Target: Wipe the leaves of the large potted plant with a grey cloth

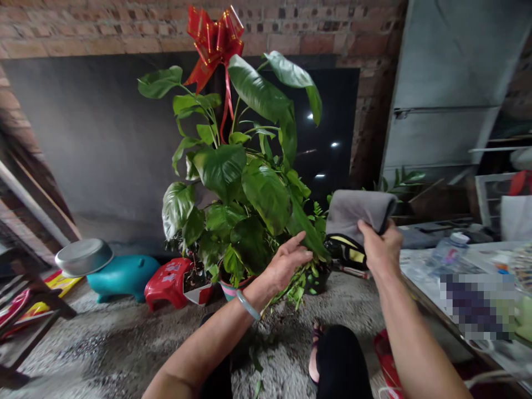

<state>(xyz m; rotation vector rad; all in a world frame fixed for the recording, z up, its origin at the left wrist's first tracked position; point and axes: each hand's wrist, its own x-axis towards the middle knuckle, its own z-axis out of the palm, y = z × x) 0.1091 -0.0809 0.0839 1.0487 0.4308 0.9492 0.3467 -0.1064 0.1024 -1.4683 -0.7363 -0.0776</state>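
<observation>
A large potted plant (266, 191) with broad green leaves stands in front of me, a shiny red bow (216, 41) tied at its top. My left hand (286, 261), with a pale bangle on the wrist, reaches to its lower right side. Its fingers are stretched out beside a long hanging leaf (305, 221); whether they touch it I cannot tell. My right hand (383, 244) pinches the dark-edged end of a folded grey cloth (353, 210). Just below the cloth is a black-and-yellow item (349, 250), partly hidden; I cannot tell if it is joined to the cloth.
Left of the plant are a red stool (169, 282), a teal animal-shaped seat (124, 277) and a metal basin (84, 256). A cluttered table (419, 266) with a plastic bottle (451, 249) stands at right. A dark panel (108, 144) leans against the brick wall behind.
</observation>
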